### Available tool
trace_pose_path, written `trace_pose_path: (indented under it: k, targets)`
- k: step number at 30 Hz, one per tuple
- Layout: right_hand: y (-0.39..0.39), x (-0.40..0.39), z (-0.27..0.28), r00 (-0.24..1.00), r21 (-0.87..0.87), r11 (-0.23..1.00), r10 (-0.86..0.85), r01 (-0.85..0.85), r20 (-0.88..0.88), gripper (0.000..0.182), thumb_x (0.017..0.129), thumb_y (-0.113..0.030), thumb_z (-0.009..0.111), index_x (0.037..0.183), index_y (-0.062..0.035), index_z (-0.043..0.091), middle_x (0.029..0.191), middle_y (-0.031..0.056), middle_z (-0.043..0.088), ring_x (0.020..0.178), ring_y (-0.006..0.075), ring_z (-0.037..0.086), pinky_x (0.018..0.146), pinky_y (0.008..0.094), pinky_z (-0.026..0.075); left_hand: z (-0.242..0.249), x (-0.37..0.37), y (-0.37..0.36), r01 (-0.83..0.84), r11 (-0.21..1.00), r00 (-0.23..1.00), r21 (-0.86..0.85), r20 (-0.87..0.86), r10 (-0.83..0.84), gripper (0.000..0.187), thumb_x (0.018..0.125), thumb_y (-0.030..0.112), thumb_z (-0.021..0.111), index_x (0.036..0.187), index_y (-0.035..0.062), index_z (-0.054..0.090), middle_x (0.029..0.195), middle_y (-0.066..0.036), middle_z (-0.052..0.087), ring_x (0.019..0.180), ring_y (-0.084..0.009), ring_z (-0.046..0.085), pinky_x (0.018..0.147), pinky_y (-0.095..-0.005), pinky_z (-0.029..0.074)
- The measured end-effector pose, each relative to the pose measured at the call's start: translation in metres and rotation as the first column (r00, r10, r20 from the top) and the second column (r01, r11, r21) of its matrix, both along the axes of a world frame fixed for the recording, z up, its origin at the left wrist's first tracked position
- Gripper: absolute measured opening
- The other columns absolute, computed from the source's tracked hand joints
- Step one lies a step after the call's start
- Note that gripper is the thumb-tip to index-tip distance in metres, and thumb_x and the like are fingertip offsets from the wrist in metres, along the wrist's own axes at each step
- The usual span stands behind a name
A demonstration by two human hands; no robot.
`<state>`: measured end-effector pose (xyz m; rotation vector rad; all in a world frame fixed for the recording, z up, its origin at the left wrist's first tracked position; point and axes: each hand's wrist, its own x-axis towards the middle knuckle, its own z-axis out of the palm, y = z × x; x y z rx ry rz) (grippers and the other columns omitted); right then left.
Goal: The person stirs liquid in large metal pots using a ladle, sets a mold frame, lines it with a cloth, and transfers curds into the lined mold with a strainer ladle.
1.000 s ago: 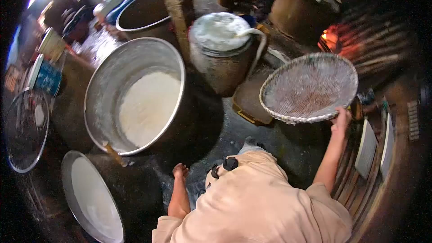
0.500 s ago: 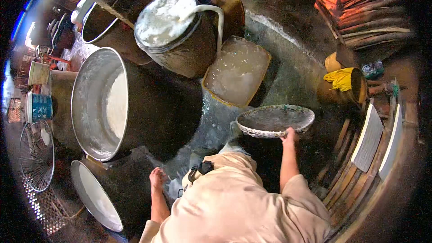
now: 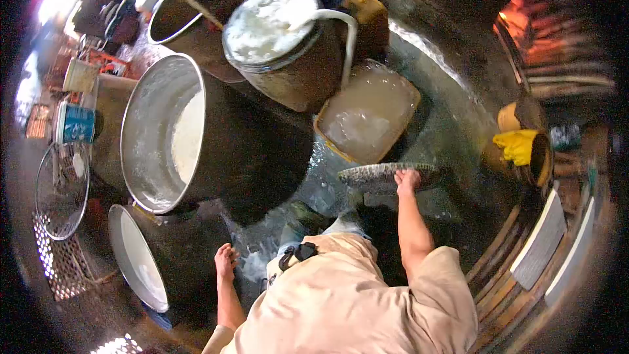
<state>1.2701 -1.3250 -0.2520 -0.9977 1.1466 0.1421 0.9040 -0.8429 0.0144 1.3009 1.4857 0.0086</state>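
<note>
My right hand (image 3: 407, 180) grips the near rim of a round woven sieve (image 3: 377, 174), held low and nearly edge-on above the wet floor beside a yellow tub of cloudy water (image 3: 368, 118). My left hand (image 3: 226, 261) hangs free with fingers loosely apart, next to a dark pot holding white liquid (image 3: 134, 265). A large steel pot (image 3: 164, 134) with white liquid stands to the left.
A barrel topped with white foam (image 3: 268, 26) has a white hose running into it. A wire basket (image 3: 60, 190), a blue tin (image 3: 75, 124), a container with a yellow cloth (image 3: 521, 147) and stacked boards (image 3: 540, 242) surround me. A fire (image 3: 517, 16) glows at far right.
My right hand has lowered the sieve from chest height toward the floor and tipped it from face-up to almost edge-on. My left hand has stayed down by the pots.
</note>
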Motion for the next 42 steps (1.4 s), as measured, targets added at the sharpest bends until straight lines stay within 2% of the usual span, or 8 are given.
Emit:
trace_pose_path:
  k: [2,8,14,17,27,36,38,42]
  targets:
    - [0.031,0.036,0.052,0.946,0.004,0.97,0.234,-0.241,0.223,0.02,0.085,-0.017,0.052,0.102,-0.0074,0.049,0.078,0.0064,0.058,0.06,0.0202,0.063,0.046,0.0317,0.052,-0.02,-0.011,0.011,0.037,0.999,0.999,-0.023,0.036,-0.036,0.026,0.088,0.021,0.052,0.112,0.0113,0.053,0.083,-0.001,0.061,0.068,-0.0132,0.059,0.051,-0.0252,0.042]
    - [0.133,0.072,0.116,0.704,-0.183,0.733,0.68,-0.655,0.203,0.014,0.087,-0.015,0.05,0.099,-0.0086,0.049,0.077,0.0056,0.055,0.055,0.0153,0.058,0.041,0.0267,0.046,-0.077,-0.036,0.038,-0.039,0.992,0.997,-0.116,0.059,0.046,0.029,0.087,0.027,0.055,0.112,0.0137,0.051,0.082,0.0,0.06,0.066,-0.0136,0.059,0.053,-0.0281,0.044]
    - [0.235,0.023,0.105,0.702,-0.125,0.7,0.712,-0.704,0.034,0.008,0.083,-0.01,0.047,0.089,-0.0064,0.05,0.071,0.009,0.053,0.05,0.0195,0.055,0.034,0.0296,0.043,-0.12,-0.07,0.105,-0.198,0.967,0.975,-0.161,0.072,0.212,0.03,0.086,0.024,0.052,0.112,0.0104,0.052,0.082,-0.002,0.06,0.064,-0.0149,0.059,0.051,-0.0294,0.044]
    - [0.29,0.055,0.111,0.679,-0.127,0.718,0.69,-0.684,0.25,0.014,0.084,-0.013,0.049,0.097,-0.0076,0.052,0.074,0.0095,0.057,0.053,0.0201,0.059,0.036,0.0293,0.045,-0.132,-0.07,0.14,-0.097,0.98,0.98,-0.173,0.155,0.124,0.032,0.085,0.024,0.052,0.113,0.008,0.054,0.089,-0.003,0.062,0.066,-0.014,0.059,0.053,-0.0291,0.044]
    - [0.487,0.269,0.231,0.483,-0.454,0.659,0.751,-0.6,0.45,0.02,0.083,-0.015,0.055,0.099,-0.0042,0.055,0.084,0.0065,0.059,0.067,0.0158,0.06,0.05,0.0273,0.049,0.039,0.173,0.168,0.141,0.988,0.81,-0.061,0.581,-0.08,0.032,0.089,0.025,0.055,0.113,0.004,0.056,0.103,-0.006,0.063,0.09,-0.0148,0.06,0.076,-0.0273,0.044]
    - [0.538,0.371,0.149,0.777,-0.165,0.792,0.61,-0.588,0.157,0.034,0.082,-0.017,0.052,0.108,0.0051,0.05,0.103,0.0164,0.056,0.088,0.031,0.058,0.071,0.0455,0.048,0.048,0.36,0.195,0.122,0.976,0.663,-0.182,0.746,0.056,0.028,0.09,0.029,0.053,0.104,0.0054,0.061,0.102,-0.005,0.062,0.094,-0.015,0.059,0.079,-0.0297,0.047]
    - [0.543,0.372,0.149,0.828,0.157,0.826,0.489,-0.541,0.275,0.035,0.087,-0.02,0.05,0.111,0.0055,0.05,0.098,0.0136,0.058,0.085,0.0291,0.059,0.07,0.0414,0.05,0.048,0.411,0.193,0.101,0.92,0.644,-0.38,0.729,0.23,0.03,0.091,0.032,0.051,0.111,0.0092,0.057,0.107,-0.003,0.06,0.095,-0.014,0.058,0.081,-0.0306,0.045]
    - [0.548,0.35,0.2,0.655,0.608,0.261,0.426,-0.749,0.624,0.031,0.092,-0.02,0.046,0.113,0.0015,0.05,0.095,0.0105,0.06,0.081,0.0234,0.06,0.069,0.0347,0.05,0.0,0.496,0.18,0.095,0.823,0.606,-0.561,0.688,0.4,0.035,0.091,0.035,0.047,0.116,0.0111,0.053,0.116,-0.003,0.057,0.103,-0.0182,0.054,0.084,-0.034,0.043]
